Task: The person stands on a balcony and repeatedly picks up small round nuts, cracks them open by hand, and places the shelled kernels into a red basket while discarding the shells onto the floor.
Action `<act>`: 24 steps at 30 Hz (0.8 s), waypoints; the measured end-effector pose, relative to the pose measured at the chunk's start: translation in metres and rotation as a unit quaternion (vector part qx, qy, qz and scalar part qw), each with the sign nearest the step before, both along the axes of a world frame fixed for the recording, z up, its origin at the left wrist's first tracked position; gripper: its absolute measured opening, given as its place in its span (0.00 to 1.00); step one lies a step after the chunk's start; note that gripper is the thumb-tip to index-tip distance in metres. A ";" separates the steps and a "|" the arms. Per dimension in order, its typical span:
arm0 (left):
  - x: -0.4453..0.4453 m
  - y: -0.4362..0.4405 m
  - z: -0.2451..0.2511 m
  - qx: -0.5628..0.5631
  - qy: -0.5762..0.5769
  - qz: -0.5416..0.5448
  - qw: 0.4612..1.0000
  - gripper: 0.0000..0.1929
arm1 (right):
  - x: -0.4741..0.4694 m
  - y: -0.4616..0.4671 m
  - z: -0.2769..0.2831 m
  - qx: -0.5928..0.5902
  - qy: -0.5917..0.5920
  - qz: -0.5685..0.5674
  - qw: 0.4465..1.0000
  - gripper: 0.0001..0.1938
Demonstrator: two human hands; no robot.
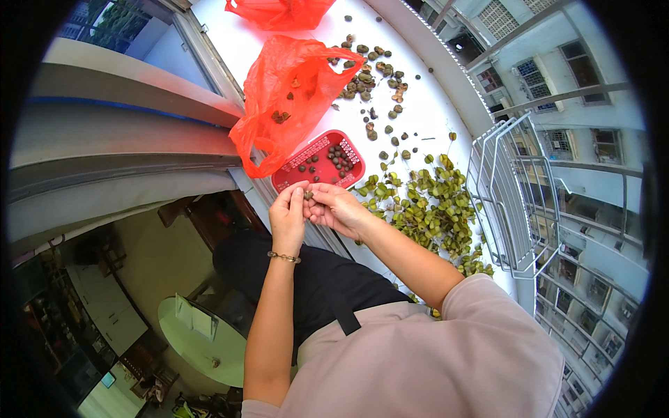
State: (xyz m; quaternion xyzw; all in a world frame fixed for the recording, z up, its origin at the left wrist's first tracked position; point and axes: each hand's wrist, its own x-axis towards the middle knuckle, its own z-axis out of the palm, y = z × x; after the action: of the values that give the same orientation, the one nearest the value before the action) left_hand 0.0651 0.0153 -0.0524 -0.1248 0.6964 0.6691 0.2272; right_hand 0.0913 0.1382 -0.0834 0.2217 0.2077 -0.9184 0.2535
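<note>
Between the fingertips of my left hand (288, 211) and my right hand (337, 208) is a small brownish-green seed pod (308, 195), pinched from both sides. Just beyond my hands stands a red plastic basket (357, 155) with round dark seeds (339, 157) on its bottom. A red plastic bag (285, 68) lies beside the basket, with a few brown husks (280, 117) showing on it. Many dark, rounded pods (364, 78) are scattered on the white ledge (434, 112). A heap of yellow-green pods on stems (431, 204) lies to the right of the basket, partly behind my right forearm.
A second red bag (282, 13) lies at the top of the ledge. At right, a white wire rack (509, 193) leans by the window bars (590, 164). Window frames (136, 151) stand at left. Below left, indoors, is a round table (204, 339).
</note>
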 end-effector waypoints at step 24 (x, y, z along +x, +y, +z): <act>0.010 -0.012 0.001 -0.128 0.129 -0.016 0.983 0.10 | -0.001 -0.011 0.020 0.266 0.110 0.099 0.953 0.12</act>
State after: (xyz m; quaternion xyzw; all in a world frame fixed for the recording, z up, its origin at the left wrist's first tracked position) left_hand 0.0751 0.0035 -0.0512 -0.0543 0.8015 0.5815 0.1282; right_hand 0.0902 0.1275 -0.0636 0.1569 0.4919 -0.8189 0.2505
